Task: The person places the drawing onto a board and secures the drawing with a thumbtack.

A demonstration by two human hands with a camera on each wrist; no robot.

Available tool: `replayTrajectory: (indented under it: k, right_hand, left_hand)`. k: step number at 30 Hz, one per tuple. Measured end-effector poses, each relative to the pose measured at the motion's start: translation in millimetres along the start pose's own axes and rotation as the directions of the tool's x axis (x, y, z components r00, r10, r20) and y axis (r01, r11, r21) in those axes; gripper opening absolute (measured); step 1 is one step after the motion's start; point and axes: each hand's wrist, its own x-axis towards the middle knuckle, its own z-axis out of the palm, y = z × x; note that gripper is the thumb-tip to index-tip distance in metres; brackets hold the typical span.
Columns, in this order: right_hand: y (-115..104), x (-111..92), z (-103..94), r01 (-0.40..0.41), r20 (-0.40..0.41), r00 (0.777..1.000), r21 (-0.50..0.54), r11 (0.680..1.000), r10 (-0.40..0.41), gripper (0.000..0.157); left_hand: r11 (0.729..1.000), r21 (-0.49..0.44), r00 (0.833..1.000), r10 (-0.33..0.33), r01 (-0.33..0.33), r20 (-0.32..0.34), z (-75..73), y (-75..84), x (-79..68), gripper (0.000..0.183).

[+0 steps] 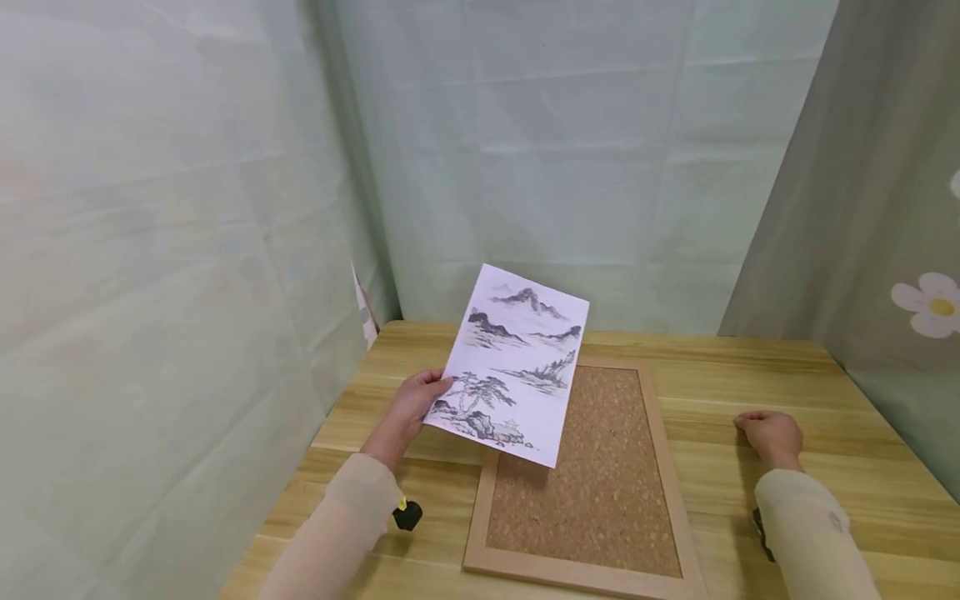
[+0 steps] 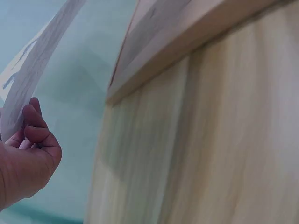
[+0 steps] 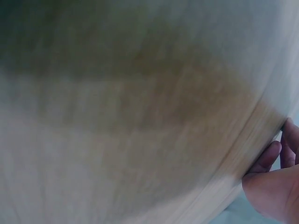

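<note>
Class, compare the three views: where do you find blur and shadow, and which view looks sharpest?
Head view: sharpest, the ink lines on the sheet clear, with soft shadow on the corkboard by its lower edge; left wrist view: the table grain smeared; right wrist view: grain blurred, upper left corner darkest.
</note>
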Motion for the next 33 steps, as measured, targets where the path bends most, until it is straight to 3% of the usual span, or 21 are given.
replayTrajectory:
  k: [3,10,16,26,33]
  right_hand:
    - [-24,8,6.6,0.042,0.003,0.999,-0.006,0.999,-0.042,0.028]
    - [-26,6,7.3,0.051,0.003,0.999,-0.009,0.999,-0.051,0.028]
    - [-27,6,8.3,0.045,0.008,0.999,0.001,0.999,-0.045,0.028]
    - [-28,8,8.5,0.051,0.013,0.999,-0.01,0.999,-0.051,0.028]
    - [-26,8,10.5,0.052,0.006,0.999,-0.025,0.998,-0.052,0.028]
  left_hand:
    - [0.999,-0.017,1.0,0.029,-0.029,0.002,1.7,-0.8,-6.1,0.018]
    - [0.997,0.064,0.998,0.047,-0.049,0.03,41.4,-24.4,-19.5,0.024]
    - [0.989,0.14,0.999,0.042,-0.045,0.023,62.4,-42.9,-34.7,0.024]
    - [0.975,0.222,0.99,-0.041,0.01,0.135,64.5,-46.0,-50.3,0.01]
    - [0.968,0.249,0.979,-0.062,0.012,0.193,61.0,-48.9,-56.6,0.018]
